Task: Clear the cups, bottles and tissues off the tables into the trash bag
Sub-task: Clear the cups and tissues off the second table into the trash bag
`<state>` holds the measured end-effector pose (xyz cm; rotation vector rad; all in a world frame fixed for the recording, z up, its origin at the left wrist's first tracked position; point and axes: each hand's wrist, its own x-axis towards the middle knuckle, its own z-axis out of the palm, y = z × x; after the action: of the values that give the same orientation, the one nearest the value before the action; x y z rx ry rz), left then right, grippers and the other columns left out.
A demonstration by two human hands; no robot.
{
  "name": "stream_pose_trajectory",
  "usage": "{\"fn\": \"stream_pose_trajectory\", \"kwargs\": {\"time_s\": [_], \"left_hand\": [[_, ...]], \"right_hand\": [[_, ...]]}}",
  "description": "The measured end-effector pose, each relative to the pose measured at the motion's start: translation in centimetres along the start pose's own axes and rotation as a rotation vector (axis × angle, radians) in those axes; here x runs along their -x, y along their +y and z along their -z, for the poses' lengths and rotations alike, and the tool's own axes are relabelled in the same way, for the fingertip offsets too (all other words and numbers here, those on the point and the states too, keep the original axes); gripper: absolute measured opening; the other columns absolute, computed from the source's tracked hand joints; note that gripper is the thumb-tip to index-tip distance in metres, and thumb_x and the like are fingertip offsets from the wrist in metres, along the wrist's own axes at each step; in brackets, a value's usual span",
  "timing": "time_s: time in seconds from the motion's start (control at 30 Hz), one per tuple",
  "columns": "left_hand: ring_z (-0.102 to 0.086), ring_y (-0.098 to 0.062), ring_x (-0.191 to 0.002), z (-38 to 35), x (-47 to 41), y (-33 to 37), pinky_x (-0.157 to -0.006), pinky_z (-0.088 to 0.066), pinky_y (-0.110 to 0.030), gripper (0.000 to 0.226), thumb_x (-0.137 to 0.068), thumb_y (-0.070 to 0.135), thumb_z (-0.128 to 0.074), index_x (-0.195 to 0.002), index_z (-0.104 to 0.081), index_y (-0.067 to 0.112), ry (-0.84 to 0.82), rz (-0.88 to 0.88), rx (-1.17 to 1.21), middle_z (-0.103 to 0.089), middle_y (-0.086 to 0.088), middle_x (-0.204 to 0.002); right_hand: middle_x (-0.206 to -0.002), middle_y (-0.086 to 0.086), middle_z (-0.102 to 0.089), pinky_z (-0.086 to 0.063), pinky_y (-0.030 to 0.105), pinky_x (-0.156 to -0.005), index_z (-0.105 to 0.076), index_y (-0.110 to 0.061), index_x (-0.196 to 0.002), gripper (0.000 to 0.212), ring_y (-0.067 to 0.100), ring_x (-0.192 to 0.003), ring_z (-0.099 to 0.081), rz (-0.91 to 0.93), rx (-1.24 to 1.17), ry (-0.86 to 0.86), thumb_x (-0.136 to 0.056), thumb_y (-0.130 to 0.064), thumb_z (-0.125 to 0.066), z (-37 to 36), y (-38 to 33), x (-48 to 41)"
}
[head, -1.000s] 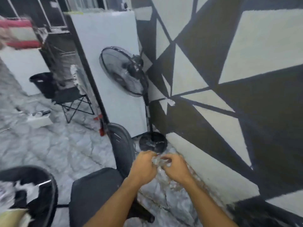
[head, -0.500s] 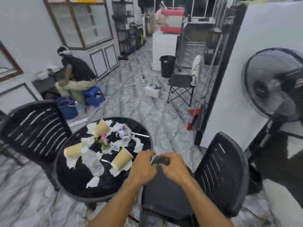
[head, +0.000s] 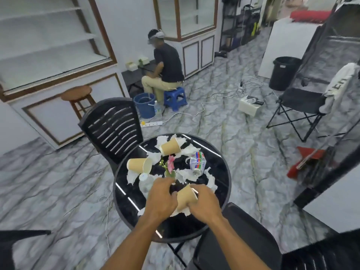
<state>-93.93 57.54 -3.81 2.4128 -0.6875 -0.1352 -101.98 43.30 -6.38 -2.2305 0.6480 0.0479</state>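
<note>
Both hands were at the near edge of the round black glossy tabletop [head: 218, 168], one on each side of a tan paper cup [head: 186, 197] that lay tipped over on a torn white tissue [head: 183, 212]. The left hand [head: 161, 197] sat at the cup's base and the right hand [head: 204, 203] at its open rim. The fingers of both were curled. I could not tell whether they were clamped on the cup or only bunched above it.

The clearing looked barely begun. Two more tan paper cups lay on their sides, one to the left [head: 139, 165] and one at the far edge [head: 170, 148]. A crushed silver drink can [head: 197, 162] and a clear plastic bottle [head: 145, 182] lay among scattered tissue scraps [head: 187, 175]. A small vase with a pink flower [head: 170, 166] stood in the middle.

The step in hand seemed to be taking up this nearest cup. No trash bag was visible. The next move would probably call for a firm hold on the cup, perhaps with the tissue beneath it, and an open bag to drop it in, without knocking the vase just beyond the left hand.
</note>
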Motion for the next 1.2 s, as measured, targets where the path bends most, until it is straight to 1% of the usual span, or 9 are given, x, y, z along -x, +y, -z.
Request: {"fn": "stream_pose_trajectory", "kwargs": {"time_s": [0.07, 0.13, 0.23, 0.37, 0.47, 0.63, 0.87, 0.97, 1.2], "left_hand": [[-0.048, -0.012, -0.113, 1.7, -1.4, -0.9, -0.097, -0.039, -0.026, 0.036, -0.078, 0.013, -0.070, -0.114, -0.067, 0.019, 0.138, 0.018, -0.047, -0.066, 0.006, -0.117], [-0.045, -0.021, -0.125, 3.1, -2.4, -2.6, -0.107, -0.040, -0.038, 0.049, -0.075, 0.019, -0.076, -0.123, -0.065, 0.016, 0.227, 0.064, -0.148, -0.062, 0.000, -0.131], [-0.042, -0.028, -0.129, 3.9, -3.2, -5.7, -0.106, -0.042, -0.048, 0.068, -0.069, 0.032, -0.077, -0.133, -0.057, 0.020, 0.164, 0.209, -0.202, -0.056, -0.001, -0.139], [-0.061, -0.017, -0.105, 3.3, -3.3, -8.6, -0.087, -0.056, -0.042, 0.077, -0.061, 0.039, -0.074, -0.134, -0.047, 0.037, 0.075, 0.356, 0.067, -0.063, 0.009, -0.114], [-0.062, -0.008, -0.084, 2.9, -3.1, -9.4, -0.077, -0.056, -0.036, 0.054, -0.063, 0.033, -0.076, -0.112, -0.054, 0.041, 0.035, 0.354, 0.181, -0.064, 0.014, -0.091], [-0.062, -0.009, -0.080, 2.5, -3.6, -10.6, -0.072, -0.054, -0.028, 0.037, -0.066, 0.028, -0.076, -0.096, -0.055, 0.037, -0.062, 0.300, 0.215, -0.064, 0.015, -0.082], [-0.059, -0.014, -0.094, 2.7, -5.5, -7.6, -0.083, -0.051, -0.037, 0.054, -0.067, 0.047, -0.071, -0.119, -0.055, 0.043, -0.142, 0.002, 0.101, -0.063, 0.015, -0.097], [-0.059, -0.019, -0.106, 2.0, -6.2, -3.4, -0.092, -0.051, -0.041, 0.068, -0.070, 0.045, -0.072, -0.134, -0.053, 0.035, -0.170, -0.113, 0.115, -0.064, 0.007, -0.113], [-0.059, -0.018, -0.106, -0.6, -3.1, 11.1, -0.090, -0.049, -0.037, 0.066, -0.064, 0.052, -0.074, -0.127, -0.056, 0.039, -0.265, -0.473, 0.279, -0.065, 0.008, -0.109]], "right_hand": [[-0.143, -0.005, -0.043, -0.038, 0.037, -0.107, -0.042, -0.027, -0.143, 0.077, 0.018, -0.136, -0.035, 0.012, 0.073, 0.024, -0.074, -0.040, -0.074, -1.0, -1.1, -1.4], [-0.151, 0.002, -0.033, -0.037, 0.041, -0.109, -0.032, -0.025, -0.147, 0.092, 0.023, -0.141, -0.027, 0.001, 0.171, 0.040, -0.071, -0.052, -0.075, -2.2, -2.1, -2.5], [-0.150, 0.006, -0.027, -0.037, 0.046, -0.107, -0.023, -0.024, -0.148, 0.107, 0.028, -0.140, -0.023, -0.051, 0.263, 0.025, -0.063, -0.063, -0.076, -4.7, -2.8, -4.0], [-0.153, 0.011, -0.025, -0.033, 0.054, -0.109, -0.021, -0.020, -0.149, 0.113, 0.035, -0.143, -0.017, -0.097, 0.444, 0.010, -0.061, -0.069, -0.072, -7.7, -3.1, -5.7], [-0.150, 0.013, -0.029, -0.035, 0.052, -0.107, -0.028, -0.019, -0.147, 0.108, 0.034, -0.140, -0.024, -0.144, 0.483, 0.049, -0.062, -0.069, -0.072, -9.4, -2.9, -6.4], [-0.153, 0.015, -0.021, -0.034, 0.050, -0.109, -0.029, -0.019, -0.146, 0.099, 0.033, -0.137, -0.028, -0.204, 0.478, 0.116, -0.068, -0.060, -0.073, -10.8, -2.5, -7.1], [-0.134, 0.004, -0.034, -0.031, 0.041, -0.112, -0.028, -0.017, -0.141, 0.104, 0.027, -0.125, -0.037, -0.178, 0.327, 0.319, -0.053, -0.052, -0.072, -6.4, -2.0, -4.8], [-0.133, 0.003, -0.036, -0.033, 0.039, -0.110, -0.028, -0.015, -0.140, 0.104, 0.027, -0.124, -0.038, -0.180, 0.307, 0.466, -0.055, -0.056, -0.070, -2.0, -0.8, -2.8], [-0.139, 0.004, -0.037, -0.034, 0.039, -0.110, -0.031, -0.015, -0.137, 0.097, 0.027, -0.129, -0.035, -0.303, 0.296, 0.818, -0.055, -0.050, -0.070, 10.1, 3.1, 8.7]]}}
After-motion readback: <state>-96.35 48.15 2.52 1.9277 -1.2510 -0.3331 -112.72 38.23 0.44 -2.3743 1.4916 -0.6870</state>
